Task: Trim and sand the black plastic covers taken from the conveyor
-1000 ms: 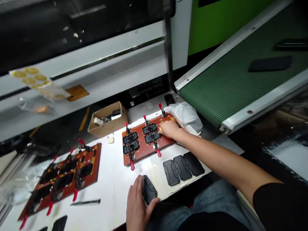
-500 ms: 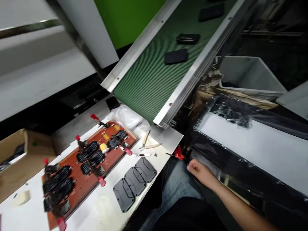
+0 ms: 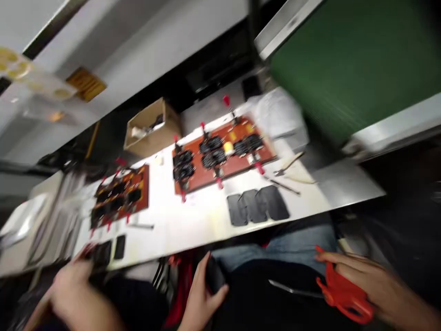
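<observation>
My right hand [image 3: 375, 280] is closed around a red air blow gun [image 3: 344, 292], whose thin metal nozzle points left across my lap. My left hand [image 3: 200, 299] grips a small black plastic case [image 3: 215, 276] between thumb and fingers, just below the table's front edge. Several dark grey cover plates [image 3: 257, 205] lie side by side on the white table above my lap. Behind them is a red-brown fixture board [image 3: 223, 161] with black parts under red-tipped clamps. Side cutters [image 3: 289, 163] and a slim knife [image 3: 284, 186] lie to the right.
At left, a co-worker's blurred hand [image 3: 74, 285] is near dark parts at the table edge. A second fixture board [image 3: 120, 197] stands there. A cardboard box [image 3: 151, 128] is behind, and the green conveyor [image 3: 354, 69] comes down at the right.
My view has swung left. My right hand, earlier beside the red blow gun at the table edge, now holds it over my lap. My left hand has come into view with the black case.
</observation>
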Tool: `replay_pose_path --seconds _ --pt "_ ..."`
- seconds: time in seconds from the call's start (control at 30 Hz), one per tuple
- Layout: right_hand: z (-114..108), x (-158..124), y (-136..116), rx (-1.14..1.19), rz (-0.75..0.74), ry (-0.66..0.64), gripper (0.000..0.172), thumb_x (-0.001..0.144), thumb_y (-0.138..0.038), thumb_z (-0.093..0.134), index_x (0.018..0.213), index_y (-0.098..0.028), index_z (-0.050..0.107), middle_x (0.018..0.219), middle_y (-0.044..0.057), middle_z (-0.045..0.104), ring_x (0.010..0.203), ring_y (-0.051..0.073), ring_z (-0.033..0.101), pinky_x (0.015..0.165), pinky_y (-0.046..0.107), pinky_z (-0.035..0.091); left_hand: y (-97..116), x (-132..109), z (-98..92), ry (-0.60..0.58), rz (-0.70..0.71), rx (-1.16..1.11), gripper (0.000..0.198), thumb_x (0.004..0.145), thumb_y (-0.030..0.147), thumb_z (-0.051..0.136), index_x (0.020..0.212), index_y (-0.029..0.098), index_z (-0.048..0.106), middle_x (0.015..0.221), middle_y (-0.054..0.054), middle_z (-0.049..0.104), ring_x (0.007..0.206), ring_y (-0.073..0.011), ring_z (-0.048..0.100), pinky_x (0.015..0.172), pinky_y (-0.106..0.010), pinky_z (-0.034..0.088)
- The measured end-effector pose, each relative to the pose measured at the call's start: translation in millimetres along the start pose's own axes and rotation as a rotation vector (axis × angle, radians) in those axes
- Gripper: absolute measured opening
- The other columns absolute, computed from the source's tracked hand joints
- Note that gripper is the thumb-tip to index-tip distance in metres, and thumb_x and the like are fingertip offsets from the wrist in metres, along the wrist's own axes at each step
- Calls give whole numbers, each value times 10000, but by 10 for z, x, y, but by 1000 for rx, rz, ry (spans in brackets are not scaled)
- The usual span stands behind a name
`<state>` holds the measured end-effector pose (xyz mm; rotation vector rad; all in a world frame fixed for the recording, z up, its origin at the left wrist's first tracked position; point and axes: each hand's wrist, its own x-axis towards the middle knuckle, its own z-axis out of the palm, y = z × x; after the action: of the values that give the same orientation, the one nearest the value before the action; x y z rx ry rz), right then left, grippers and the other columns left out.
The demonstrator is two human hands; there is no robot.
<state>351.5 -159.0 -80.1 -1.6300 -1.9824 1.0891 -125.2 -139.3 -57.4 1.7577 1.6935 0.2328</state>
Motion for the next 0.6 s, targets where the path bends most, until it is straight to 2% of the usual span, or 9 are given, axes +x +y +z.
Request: replay_pose_path --seconds 0.03,0.1,0.13,0.2,0.27,0.37,0.43,0.5,0.6 --pt "0 94 -64 -17 8 -131 209 928 -510 625 949 -314 694 1104 55 796 949 325 767 812 411 603 -4 -22 -16 -7 -4 42 869 884 410 719 1623 206 312 1587 -233 495 1467 -400 516 1179 -644 450" --pt "32 430 -283 -145 63 -392 319 887 -602 688 1004 -308 647 775 23 767 689 330 745 623 391 543 -52 -6 -13 -23 -63 47 966 867 422 753 1655 228 229 1628 -200 443 1521 -350 445 1247 -579 385" --pt "61 626 -424 -237 81 -477 374 895 -653 667 1003 -297 631 681 13 726 619 332 720 577 377 498 -87 4 6 -39 -86 47 1000 849 419 776 1660 232 221 1631 -192 437 1527 -345 432 1257 -567 372" --pt "113 979 -716 -335 38 -562 454 921 -726 594 978 -277 628 660 31 703 612 340 713 562 353 440 -150 -7 60 -64 -119 31 1026 819 400 809 1656 240 239 1620 -180 453 1519 -344 436 1257 -559 370" --pt "136 1214 -959 -361 -1 -582 526 923 -778 551 979 -263 642 686 62 708 642 351 717 567 345 415 -188 -52 112 -80 -129 13 1003 823 381 808 1649 231 258 1610 -187 465 1506 -352 452 1244 -572 383" --pt "123 1343 -1148 -342 -15 -593 577 893 -820 560 986 -259 657 697 82 709 635 352 704 569 349 402 -211 -124 141 -83 -121 -9 947 871 384 766 1646 211 249 1612 -204 458 1504 -357 458 1237 -589 391" --pt "99 1340 -1140 -309 -22 -600 556 894 -812 568 977 -269 654 722 80 717 640 343 703 568 347 384 -190 -155 98 -92 -101 -19 920 871 387 767 1633 215 280 1607 -202 467 1499 -361 467 1234 -589 400" --pt "70 1299 -1042 -322 11 -580 535 907 -803 553 972 -279 635 730 72 719 639 341 699 561 348 355 -119 -167 -22 -105 -76 -28 897 864 395 772 1617 229 313 1608 -191 472 1501 -362 469 1235 -577 408" --pt "55 1183 -836 -336 54 -553 482 928 -772 552 949 -293 607 701 62 704 618 329 679 555 356 318 76 -74 -359 -32 13 -52 891 874 446 752 1618 253 303 1626 -171 452 1516 -355 447 1250 -564 393"
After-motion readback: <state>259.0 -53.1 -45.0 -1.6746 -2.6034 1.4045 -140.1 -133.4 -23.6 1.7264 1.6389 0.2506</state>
